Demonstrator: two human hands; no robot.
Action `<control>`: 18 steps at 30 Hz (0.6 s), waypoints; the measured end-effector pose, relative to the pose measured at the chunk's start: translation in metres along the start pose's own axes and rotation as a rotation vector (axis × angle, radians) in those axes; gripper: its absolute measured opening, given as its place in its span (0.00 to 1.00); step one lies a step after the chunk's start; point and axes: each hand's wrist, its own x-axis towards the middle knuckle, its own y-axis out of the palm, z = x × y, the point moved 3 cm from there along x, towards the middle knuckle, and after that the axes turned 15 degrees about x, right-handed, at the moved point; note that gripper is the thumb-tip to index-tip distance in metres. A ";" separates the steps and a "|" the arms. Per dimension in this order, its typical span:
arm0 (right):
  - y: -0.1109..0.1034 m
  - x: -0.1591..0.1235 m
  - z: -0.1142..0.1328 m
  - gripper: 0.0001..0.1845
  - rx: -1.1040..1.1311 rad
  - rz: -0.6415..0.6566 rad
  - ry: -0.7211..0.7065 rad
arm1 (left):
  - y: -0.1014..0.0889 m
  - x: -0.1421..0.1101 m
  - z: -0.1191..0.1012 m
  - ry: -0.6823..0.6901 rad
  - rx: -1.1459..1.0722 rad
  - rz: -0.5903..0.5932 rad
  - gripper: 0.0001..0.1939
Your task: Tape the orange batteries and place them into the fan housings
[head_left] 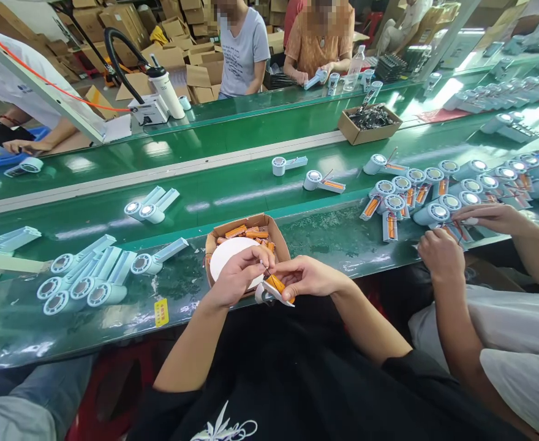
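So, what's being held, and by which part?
Right hand holds a pale plastic housing with orange cylinder, by its side; left hand pinches a thin dark wire near its end.

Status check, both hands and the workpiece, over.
Left hand pinching thin wire. Right hand gripping pale housing with orange cell. Cardboard box close beyond the hands, white disc inside partly hidden by left hand.

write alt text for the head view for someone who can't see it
At a green bench, a left hand pinches a thin wire while the right hand holds an orange battery and a pale fan part. Beyond them is a cardboard box of batteries, with light-blue fans to both sides and other people nearby.
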 end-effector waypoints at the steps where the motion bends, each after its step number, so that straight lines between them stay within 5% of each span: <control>1: 0.000 -0.001 0.001 0.38 0.007 -0.002 -0.009 | 0.001 0.001 -0.002 0.004 0.017 0.011 0.13; 18: -0.001 -0.007 0.001 0.35 -0.015 0.003 -0.193 | -0.001 -0.007 0.009 0.044 -0.040 -0.148 0.13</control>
